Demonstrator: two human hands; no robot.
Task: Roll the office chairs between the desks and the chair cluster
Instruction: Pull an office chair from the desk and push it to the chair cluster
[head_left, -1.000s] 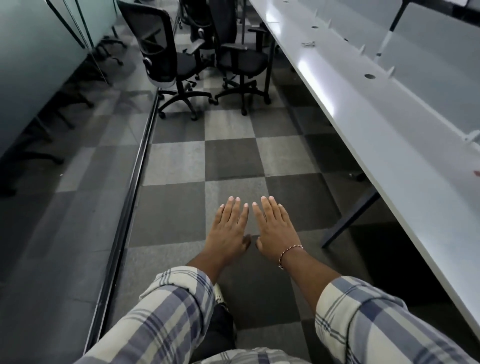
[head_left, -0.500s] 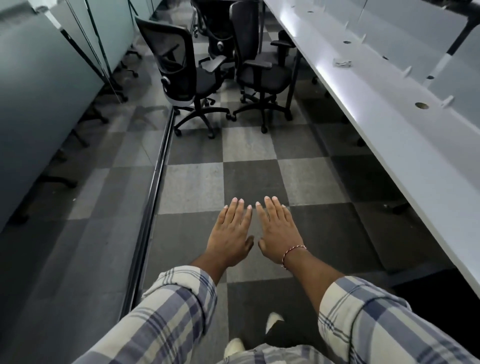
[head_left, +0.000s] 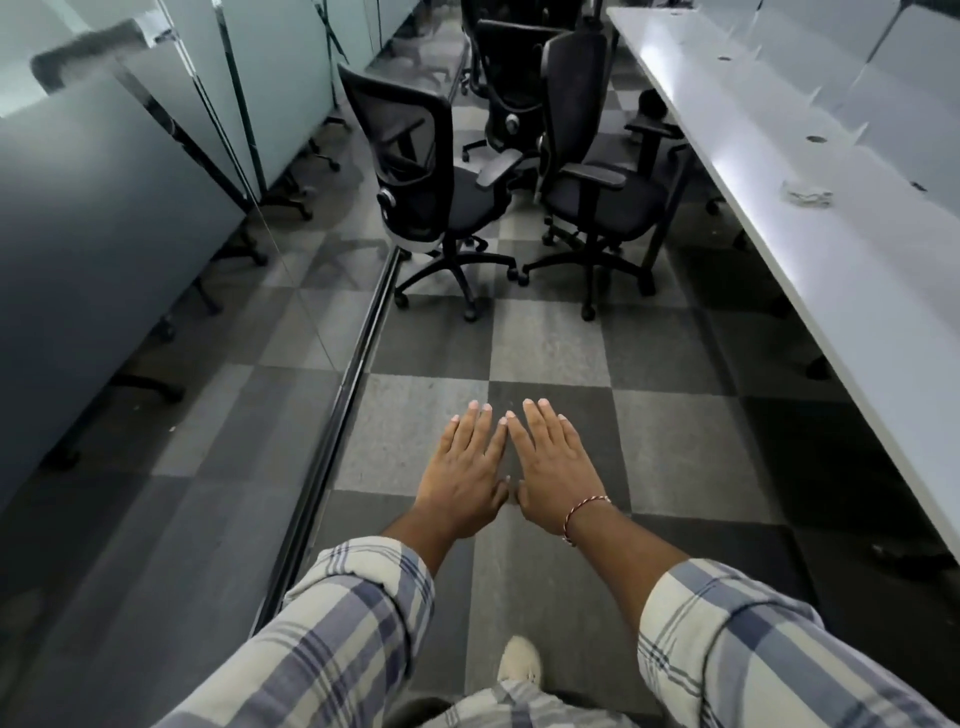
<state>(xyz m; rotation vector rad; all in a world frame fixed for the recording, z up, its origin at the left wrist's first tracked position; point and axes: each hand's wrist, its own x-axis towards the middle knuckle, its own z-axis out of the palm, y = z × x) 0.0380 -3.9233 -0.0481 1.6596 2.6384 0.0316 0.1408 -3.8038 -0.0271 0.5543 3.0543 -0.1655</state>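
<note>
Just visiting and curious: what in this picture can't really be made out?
Head view only:
Rear chairs: partly hidden behind the mesh-back chair and the armchair beside it, and cut by the top edge; their number is unclear.
Small object on the desk: too blurred to identify.
Behind the frosted partition: only dim shapes show.
Desk's near end: cut off by the right edge.

The table (head_left: 769, 156) runs out past the right edge. A small pale object (head_left: 808, 193) on it is too blurred to tell. The rear chair (head_left: 511, 88) is partly hidden behind the nearer chair (head_left: 597, 192).
</note>
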